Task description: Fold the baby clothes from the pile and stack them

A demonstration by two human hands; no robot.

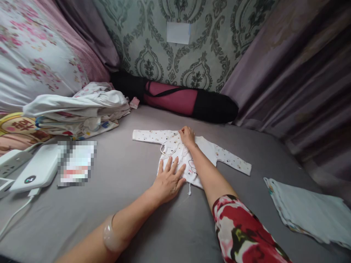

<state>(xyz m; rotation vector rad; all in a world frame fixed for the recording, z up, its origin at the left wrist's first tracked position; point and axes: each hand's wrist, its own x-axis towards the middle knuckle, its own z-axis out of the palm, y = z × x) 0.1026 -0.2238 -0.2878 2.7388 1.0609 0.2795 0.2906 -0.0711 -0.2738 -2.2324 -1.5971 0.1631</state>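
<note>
A small white baby shirt (207,149) lies spread on the grey bed sheet, its speckled sleeves stretched out to both sides. Thin white tie strings (167,151) curl over its left half, and another string end pokes out past the bottom hem. My left hand (168,181) rests flat on the lower left of the shirt with its fingers spread. Near the neckline, my right hand (187,136) pinches the fabric at the upper edge. My right forearm crosses over the shirt and hides part of the printed front.
Piled clothes (82,106) sit at the left, near a white power bank (41,168) with a cable and a blurred flat item (78,162). Folded pale cloths (309,210) lie at the right. A black and maroon long bag (172,98) stretches along the patterned wall.
</note>
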